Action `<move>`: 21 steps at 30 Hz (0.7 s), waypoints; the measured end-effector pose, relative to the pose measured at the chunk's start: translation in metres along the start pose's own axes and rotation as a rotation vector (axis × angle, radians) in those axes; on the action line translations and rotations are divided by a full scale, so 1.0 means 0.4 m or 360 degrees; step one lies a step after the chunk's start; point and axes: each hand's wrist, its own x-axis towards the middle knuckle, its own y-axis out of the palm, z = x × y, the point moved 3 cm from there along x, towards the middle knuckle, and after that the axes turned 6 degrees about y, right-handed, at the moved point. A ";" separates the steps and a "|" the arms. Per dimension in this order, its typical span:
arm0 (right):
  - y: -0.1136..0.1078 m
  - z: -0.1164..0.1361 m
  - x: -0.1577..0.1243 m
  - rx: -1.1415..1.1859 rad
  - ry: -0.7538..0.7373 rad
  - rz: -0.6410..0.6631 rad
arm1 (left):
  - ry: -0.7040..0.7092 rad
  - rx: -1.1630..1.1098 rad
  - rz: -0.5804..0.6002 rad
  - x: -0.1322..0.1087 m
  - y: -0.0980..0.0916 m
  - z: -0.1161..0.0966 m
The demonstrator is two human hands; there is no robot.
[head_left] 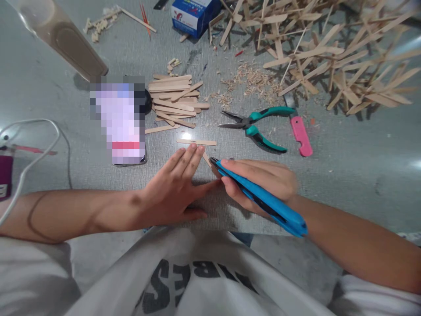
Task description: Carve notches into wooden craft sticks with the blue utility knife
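At the centre of the frame, the left hand (176,186) was laid flat on the grey table (345,175), its fingers stretched out and pressed together, the thumb spread aside. A short pale wooden stick (207,159) was seen just beside the index fingertip, met by the tip of a blue plastic utility knife (263,199), around which the right hand (263,177) was closed. Teal-handled pliers (256,127) and a stack of flat wooden sticks (174,103) were left above them.

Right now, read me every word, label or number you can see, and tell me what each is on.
"BES" on the shirt, upside down, part of a longer word lost in folds.
Blue box: print too blurred to read.
Phone: screen blurred, unreadable.
Cutter, pliers: no lettering visible.
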 end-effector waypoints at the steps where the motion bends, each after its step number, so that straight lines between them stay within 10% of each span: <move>1: 0.001 0.000 0.000 -0.0001 -0.0004 0.0003 | 0.0002 0.0003 0.0001 0.000 -0.001 0.000; 21: -0.001 0.000 -0.005 -0.0011 0.0046 0.0067 | 0.0028 -0.0042 -0.0057 -0.004 0.003 0.004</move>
